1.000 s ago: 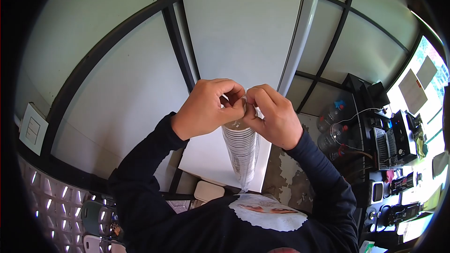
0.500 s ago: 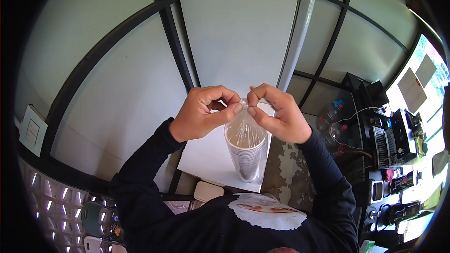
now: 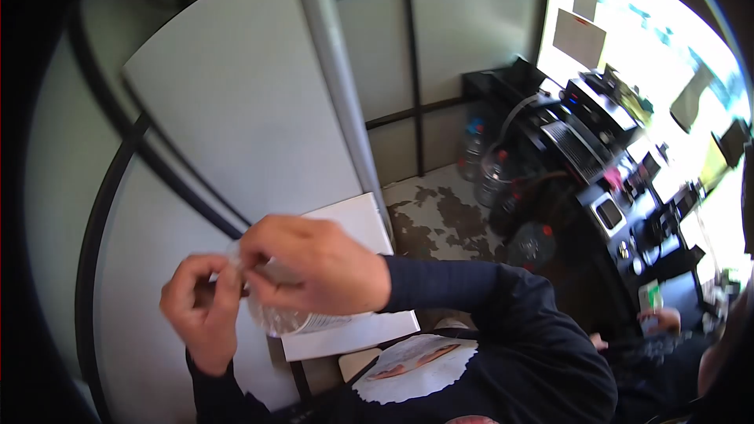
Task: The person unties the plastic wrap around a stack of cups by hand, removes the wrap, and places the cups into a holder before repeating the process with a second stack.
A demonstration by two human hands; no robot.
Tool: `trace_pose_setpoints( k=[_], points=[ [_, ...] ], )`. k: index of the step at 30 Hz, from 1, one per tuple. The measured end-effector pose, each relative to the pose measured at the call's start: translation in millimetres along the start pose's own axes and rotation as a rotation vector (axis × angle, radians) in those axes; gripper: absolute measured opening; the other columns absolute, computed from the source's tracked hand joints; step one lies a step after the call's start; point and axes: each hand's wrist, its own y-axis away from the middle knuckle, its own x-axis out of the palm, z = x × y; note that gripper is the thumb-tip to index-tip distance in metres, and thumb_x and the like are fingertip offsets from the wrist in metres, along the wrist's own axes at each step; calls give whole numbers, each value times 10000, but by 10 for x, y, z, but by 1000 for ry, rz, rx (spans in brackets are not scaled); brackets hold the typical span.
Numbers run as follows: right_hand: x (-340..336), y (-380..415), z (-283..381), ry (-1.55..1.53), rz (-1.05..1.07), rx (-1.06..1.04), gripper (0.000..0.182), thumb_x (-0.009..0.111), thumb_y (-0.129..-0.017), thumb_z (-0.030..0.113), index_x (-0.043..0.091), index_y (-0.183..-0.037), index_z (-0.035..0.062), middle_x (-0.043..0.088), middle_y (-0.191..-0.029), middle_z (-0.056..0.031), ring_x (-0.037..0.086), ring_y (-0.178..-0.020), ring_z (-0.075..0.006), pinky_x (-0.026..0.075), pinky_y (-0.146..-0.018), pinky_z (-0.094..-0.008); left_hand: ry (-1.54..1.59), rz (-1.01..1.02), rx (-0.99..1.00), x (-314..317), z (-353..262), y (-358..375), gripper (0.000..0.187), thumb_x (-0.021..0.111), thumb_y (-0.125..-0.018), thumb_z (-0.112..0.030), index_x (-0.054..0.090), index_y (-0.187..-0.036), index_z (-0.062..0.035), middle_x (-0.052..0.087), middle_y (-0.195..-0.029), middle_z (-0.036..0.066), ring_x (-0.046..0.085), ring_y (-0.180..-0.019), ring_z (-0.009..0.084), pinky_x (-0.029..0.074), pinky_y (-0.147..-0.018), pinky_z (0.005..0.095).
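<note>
A clear plastic bag [image 3: 275, 319] around a stack of paper cups hangs below my hands, mostly hidden behind my right forearm. My left hand [image 3: 200, 302] is closed in a pinch on the gathered top of the bag. Beside it, my right hand [image 3: 318, 263] also pinches the bag's top, its fingertips close to the left ones. The right hand is a little blurred. Behind the cups is a white table-like surface [image 3: 349, 338].
A tall white panel [image 3: 243, 94] stands ahead. Large plastic bottles [image 3: 491, 177] sit on the floor to the right. The black counter along the window carries a coffee machine [image 3: 585, 145]. Another person's hand [image 3: 666, 319] holds a green-and-white item [image 3: 650, 296] at the lower right.
My view has swung right, so the hands and bag appear further left and lower. Both hands still pinch the bag's top. Another person's hand has come into view.
</note>
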Motion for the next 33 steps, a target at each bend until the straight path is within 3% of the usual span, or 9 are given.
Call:
trace_pose_setpoints(
  k=[6, 8, 11, 15, 18, 21, 26, 31, 33],
  points=[
    [0, 282, -314, -193, 30, 269, 187, 728, -789, 67, 595, -896, -9, 647, -834, -138, 639, -741, -308, 537, -700, -373, 185, 62, -242, 277, 382, 89, 121, 625, -1021, -101, 617, -956, 1, 638, -816, 22, 591, -719, 73, 497, -644, 240],
    [-16, 304, -285, -208, -30, 283, 177, 721, -785, 73, 599, -876, -17, 637, -791, -147, 634, -731, -294, 530, -692, -367, 150, 199, -195, 191, 547, 131, 80, 614, -1021, -79, 600, -1000, -3, 641, -947, 49, 595, -823, 85, 512, -736, 260],
    [-32, 303, -308, -265, 19, 231, 165, 710, -787, 71, 604, -870, -24, 636, -789, -151, 627, -720, -285, 527, -689, -367, -52, 36, 262, 337, 426, 69, 211, 627, -972, 0, 539, -1159, 45, 551, -1293, 157, 589, -1136, 209, 498, -905, 311],
    [-52, 323, -373, -321, -20, 135, 146, 702, -796, 63, 609, -870, -21, 642, -790, -139, 626, -717, -280, 525, -687, -362, -4, 262, 104, 41, 697, 90, 440, 641, -966, 41, 567, -1397, -1, 642, -1235, 144, 637, -1060, 226, 527, -917, 342],
    [-53, 330, -401, -401, -30, 137, 146, 706, -802, 74, 622, -885, -12, 648, -787, -119, 630, -741, -272, 523, -693, -354, -325, 202, 377, 65, 559, 50, 359, 654, -935, 97, 642, -1287, 30, 678, -1159, 141, 657, -994, 225, 546, -869, 334],
    [-55, 331, -421, -319, -35, 131, 158, 709, -816, 107, 637, -911, 2, 665, -827, -105, 625, -785, -264, 523, -720, -363, -471, 151, 459, 68, 482, 49, 314, 672, -919, 117, 671, -1227, 56, 688, -1116, 138, 655, -971, 208, 548, -846, 329],
    [-53, 354, -384, 4, -97, -1, 156, 697, -846, 146, 658, -913, 11, 664, -898, -108, 619, -847, -271, 519, -765, -391, -420, 76, 414, 143, 518, 124, 295, 689, -918, 95, 679, -1211, 58, 696, -1060, 139, 661, -936, 214, 546, -820, 329],
    [-152, 293, -388, -230, 115, 121, 171, 694, -856, 148, 655, -938, 4, 638, -922, -122, 623, -883, -290, 518, -757, -394, -485, 76, 340, 125, 378, 125, 267, 695, -920, 81, 686, -1186, 55, 699, -1044, 139, 665, -913, 221, 551, -802, 333],
    [-166, 292, -382, -248, 159, 132, 180, 693, -855, 150, 652, -948, 1, 633, -938, -126, 622, -892, -293, 517, -754, -395, -523, 138, 520, 141, 333, 94, 256, 698, -922, 69, 685, -1178, 54, 703, -1021, 137, 660, -892, 206, 553, -787, 330]
  ],
)
